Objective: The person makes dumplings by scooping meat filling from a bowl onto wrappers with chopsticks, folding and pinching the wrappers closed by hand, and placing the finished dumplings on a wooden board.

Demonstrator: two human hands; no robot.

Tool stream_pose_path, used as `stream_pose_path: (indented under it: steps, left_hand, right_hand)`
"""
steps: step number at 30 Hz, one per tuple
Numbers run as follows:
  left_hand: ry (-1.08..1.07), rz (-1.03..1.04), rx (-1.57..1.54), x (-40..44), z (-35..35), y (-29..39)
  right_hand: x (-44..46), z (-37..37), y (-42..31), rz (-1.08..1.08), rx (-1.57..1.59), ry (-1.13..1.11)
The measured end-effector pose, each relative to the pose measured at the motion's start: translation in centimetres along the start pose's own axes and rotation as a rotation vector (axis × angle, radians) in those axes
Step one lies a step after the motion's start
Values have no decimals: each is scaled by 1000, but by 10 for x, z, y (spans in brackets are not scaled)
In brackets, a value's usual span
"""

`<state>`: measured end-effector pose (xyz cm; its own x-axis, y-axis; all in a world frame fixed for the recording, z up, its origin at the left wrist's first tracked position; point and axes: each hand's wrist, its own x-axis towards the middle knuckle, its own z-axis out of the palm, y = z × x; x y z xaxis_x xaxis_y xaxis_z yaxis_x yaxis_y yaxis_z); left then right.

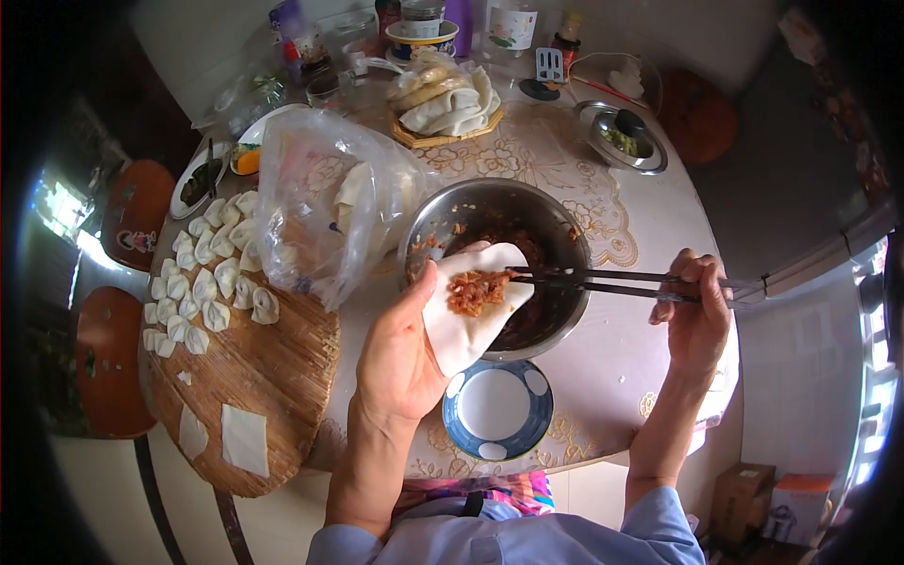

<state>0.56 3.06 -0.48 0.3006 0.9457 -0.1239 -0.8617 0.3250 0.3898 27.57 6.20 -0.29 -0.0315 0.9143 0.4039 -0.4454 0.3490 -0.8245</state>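
Observation:
On my left hand [400,353] lies a white dumpling wrapper [457,344], held by the thumb at its edge over the near side of a steel bowl [567,331]. A mound of reddish meat filling [477,294] rests on the wrapper. My right hand [699,297] is closed around a pair of dark chopsticks [621,282], whose tips touch the filling. More meat filling is partly visible inside the bowl, behind the wrapper. Just below the bowl stands a blue-rimmed plate [454,424] with a white centre.
A round wooden board [282,377] at left carries several folded dumplings [215,315] and flat wrappers [245,440]. Beside it sits a clear plastic bag [315,198]. Farther back are a woven tray [414,141] of wrappers and a metal dish [650,168] with green food.

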Motion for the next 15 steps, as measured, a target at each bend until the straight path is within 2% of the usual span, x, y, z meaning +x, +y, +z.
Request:
stream_pose_path:
  steps: [6,15]
  left_hand:
    - [-11,-16,-36,0,0,1]
    - [8,-11,-21,-1,0,1]
  right_hand:
    - [-2,1,2,-8,101,-5]
    - [-2,3,5,29,45,-43]
